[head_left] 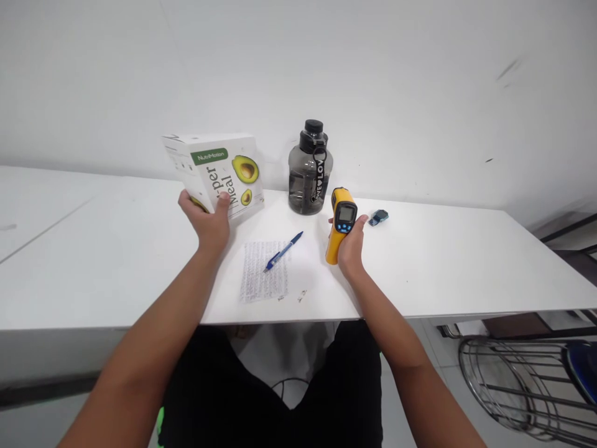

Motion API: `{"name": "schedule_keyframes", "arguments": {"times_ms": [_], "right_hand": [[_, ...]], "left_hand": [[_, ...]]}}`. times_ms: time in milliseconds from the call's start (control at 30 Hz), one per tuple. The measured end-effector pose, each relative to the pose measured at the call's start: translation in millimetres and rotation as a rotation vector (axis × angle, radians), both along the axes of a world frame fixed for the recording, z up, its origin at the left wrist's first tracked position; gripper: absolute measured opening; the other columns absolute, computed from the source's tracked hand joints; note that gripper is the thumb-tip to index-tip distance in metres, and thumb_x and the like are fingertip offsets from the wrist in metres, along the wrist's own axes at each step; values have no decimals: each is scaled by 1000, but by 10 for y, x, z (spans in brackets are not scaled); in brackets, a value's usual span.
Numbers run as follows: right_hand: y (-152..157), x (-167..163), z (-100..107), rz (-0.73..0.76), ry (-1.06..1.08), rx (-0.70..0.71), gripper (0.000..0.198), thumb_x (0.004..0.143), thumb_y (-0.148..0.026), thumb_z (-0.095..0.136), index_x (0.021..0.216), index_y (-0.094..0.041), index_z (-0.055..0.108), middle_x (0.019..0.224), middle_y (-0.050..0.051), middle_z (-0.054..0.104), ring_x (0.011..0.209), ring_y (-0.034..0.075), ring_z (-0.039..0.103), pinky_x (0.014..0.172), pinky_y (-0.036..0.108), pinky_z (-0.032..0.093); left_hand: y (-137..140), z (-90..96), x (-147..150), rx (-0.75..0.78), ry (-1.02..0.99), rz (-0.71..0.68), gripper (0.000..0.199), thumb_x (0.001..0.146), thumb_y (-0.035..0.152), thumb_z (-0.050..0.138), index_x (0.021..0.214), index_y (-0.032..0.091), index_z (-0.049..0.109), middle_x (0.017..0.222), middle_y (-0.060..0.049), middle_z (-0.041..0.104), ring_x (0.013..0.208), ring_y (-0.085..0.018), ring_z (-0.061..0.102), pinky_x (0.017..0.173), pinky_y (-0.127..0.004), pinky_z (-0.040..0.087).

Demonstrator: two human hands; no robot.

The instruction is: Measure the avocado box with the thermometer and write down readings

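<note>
My left hand (209,221) grips the lower corner of a white box (224,168) with avocado pictures and a green label; the box is tilted above the left-centre of the table. In my right hand (352,246) is a yellow and black infrared thermometer (343,218), held upright with its small screen and blue buttons facing me. Between the hands lies a sheet of paper (261,286) covered in writing. A blue pen (283,251) rests across its upper right part.
A dark, see-through water jug (308,171) with a black lid stands near the wall. Right of the thermometer lies a small dark blue and teal object (378,217). The white table (466,261) ends at a front edge above my legs. A wire rack (517,379) stands at lower right.
</note>
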State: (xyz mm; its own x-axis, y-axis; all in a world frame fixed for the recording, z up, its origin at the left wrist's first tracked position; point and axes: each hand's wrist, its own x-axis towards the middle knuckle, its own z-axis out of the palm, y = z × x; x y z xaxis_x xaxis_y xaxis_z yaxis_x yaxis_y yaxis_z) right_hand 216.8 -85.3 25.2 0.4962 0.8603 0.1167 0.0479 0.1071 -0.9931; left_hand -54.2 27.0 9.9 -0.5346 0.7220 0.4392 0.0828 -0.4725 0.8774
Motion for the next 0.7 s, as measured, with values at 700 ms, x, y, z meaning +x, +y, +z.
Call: {"name": "schedule_keyframes", "arguments": {"times_ms": [700], "right_hand": [[161,209,132,-28,-945,-541,60,115,-43,15,134,-16,66,131,20,68,115,32,69,92,39,49]], "left_hand": [[164,-255,-64,-144,62,-16,76,80,46,89,135,25,41,147,-16,53,140,-28,58,124,-44,46]]}}
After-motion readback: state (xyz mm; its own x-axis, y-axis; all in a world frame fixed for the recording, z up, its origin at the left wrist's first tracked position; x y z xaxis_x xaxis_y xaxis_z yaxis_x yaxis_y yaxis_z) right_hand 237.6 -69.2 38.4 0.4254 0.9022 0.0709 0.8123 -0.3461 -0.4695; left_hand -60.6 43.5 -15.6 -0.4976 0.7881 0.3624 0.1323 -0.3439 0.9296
